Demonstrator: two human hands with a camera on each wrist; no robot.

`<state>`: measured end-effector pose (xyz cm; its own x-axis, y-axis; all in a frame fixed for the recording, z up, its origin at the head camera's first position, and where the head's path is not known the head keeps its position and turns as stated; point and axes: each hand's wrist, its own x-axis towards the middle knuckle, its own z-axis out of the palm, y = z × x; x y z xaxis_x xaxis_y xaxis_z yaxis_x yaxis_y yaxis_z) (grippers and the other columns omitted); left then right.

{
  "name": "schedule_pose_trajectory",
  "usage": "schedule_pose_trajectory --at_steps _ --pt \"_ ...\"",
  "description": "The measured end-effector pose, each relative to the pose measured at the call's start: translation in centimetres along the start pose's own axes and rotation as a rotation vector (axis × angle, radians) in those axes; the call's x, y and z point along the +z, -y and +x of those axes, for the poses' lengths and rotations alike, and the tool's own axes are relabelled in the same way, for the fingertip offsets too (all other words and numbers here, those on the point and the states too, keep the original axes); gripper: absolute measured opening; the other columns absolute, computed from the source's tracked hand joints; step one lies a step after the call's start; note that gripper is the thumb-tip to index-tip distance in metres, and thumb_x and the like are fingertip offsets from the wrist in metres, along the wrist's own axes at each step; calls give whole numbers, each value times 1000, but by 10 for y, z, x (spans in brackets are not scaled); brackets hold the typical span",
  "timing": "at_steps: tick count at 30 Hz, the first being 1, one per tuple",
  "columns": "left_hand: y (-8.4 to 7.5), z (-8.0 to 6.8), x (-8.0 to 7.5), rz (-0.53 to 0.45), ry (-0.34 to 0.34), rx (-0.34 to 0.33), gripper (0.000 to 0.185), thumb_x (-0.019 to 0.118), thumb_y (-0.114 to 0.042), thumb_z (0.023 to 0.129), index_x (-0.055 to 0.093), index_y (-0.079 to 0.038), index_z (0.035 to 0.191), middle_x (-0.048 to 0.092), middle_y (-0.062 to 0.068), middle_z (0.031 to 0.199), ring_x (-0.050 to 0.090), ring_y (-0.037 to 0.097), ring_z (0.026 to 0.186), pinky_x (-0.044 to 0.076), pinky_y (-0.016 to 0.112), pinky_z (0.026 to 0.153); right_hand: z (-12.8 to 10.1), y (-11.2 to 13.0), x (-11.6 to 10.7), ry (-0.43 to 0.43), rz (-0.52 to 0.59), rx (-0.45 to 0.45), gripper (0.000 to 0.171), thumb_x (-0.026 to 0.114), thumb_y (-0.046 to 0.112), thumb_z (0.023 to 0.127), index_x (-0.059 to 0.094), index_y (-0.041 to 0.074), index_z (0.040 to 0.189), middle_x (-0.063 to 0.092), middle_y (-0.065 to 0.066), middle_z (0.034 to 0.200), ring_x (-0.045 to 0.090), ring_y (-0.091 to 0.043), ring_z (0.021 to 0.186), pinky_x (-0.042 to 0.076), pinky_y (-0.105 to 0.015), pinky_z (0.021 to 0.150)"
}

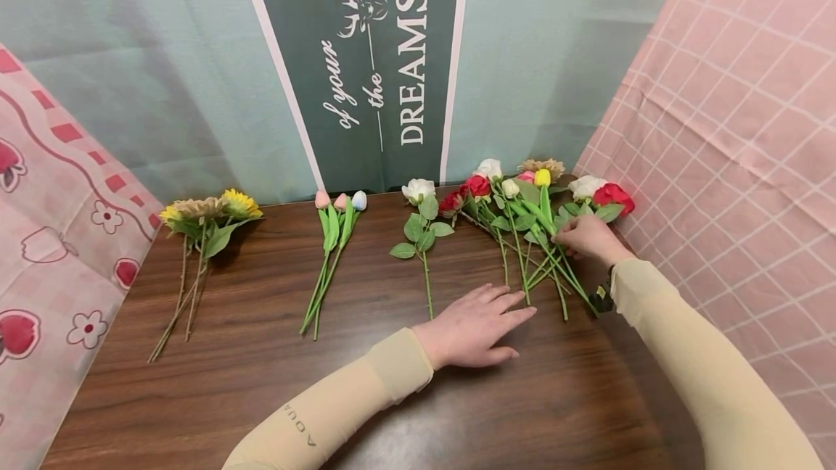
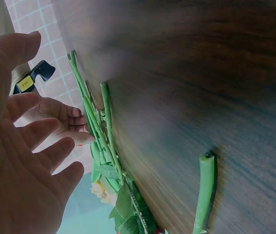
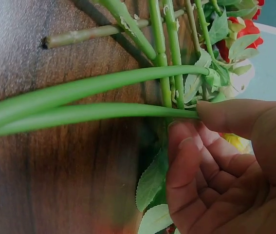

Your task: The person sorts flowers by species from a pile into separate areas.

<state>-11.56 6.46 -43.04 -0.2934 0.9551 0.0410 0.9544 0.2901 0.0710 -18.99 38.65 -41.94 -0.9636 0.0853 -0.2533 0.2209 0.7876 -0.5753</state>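
On the right of the head view, my right hand (image 1: pixel 591 238) pinches a smooth green stem among a pile of flowers. This stem (image 3: pixel 142 110) runs between thumb and forefinger in the right wrist view, and a second green stem lies just beside it. A yellow tulip (image 1: pixel 542 178) tops the green leaves by those fingers. Beneath them lie crossed rose stems, with a red rose (image 1: pixel 477 186) and a white rose (image 1: pixel 488 168). My left hand (image 1: pixel 477 326) is palm down with fingers spread, close over the table near the lower stem ends, holding nothing.
A single white rose (image 1: pixel 418 191) lies left of the pile. Farther left are several tulips (image 1: pixel 332 227) and a bunch of sunflowers (image 1: pixel 240 204) on the brown table (image 1: pixel 261 397). A pink grid cloth (image 1: pixel 738 129) borders the right side; a green cloth (image 1: pixel 163 93) hangs behind.
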Motion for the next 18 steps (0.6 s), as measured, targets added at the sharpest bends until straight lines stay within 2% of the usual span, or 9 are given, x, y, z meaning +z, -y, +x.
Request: schedule_pose_trajectory --at_steps 8,15,18 --pt "0 -1 1 -20 -5 6 72 57 -53 101 34 -21 162 34 7 164 33 28 149 21 41 124 -8 3 -7 -65 -30 -46 28 64 21 98 70 -3 86 63 -2 66 59 -18 63 50 -33 61" --pt "3 -3 3 -52 -8 -12 71 58 -51 102 34 -21 162 34 6 164 32 26 150 21 39 124 -9 2 -17 -156 -67 -63 30 64 23 98 71 -6 100 66 -4 69 59 -17 64 48 -32 61" --pt "5 -4 3 -70 -23 -25 69 58 -49 102 36 -20 161 36 6 163 33 26 149 23 39 123 -12 5 -19 -203 -59 -78 28 65 21 97 72 -6 98 63 -2 66 57 -17 63 45 -32 59"
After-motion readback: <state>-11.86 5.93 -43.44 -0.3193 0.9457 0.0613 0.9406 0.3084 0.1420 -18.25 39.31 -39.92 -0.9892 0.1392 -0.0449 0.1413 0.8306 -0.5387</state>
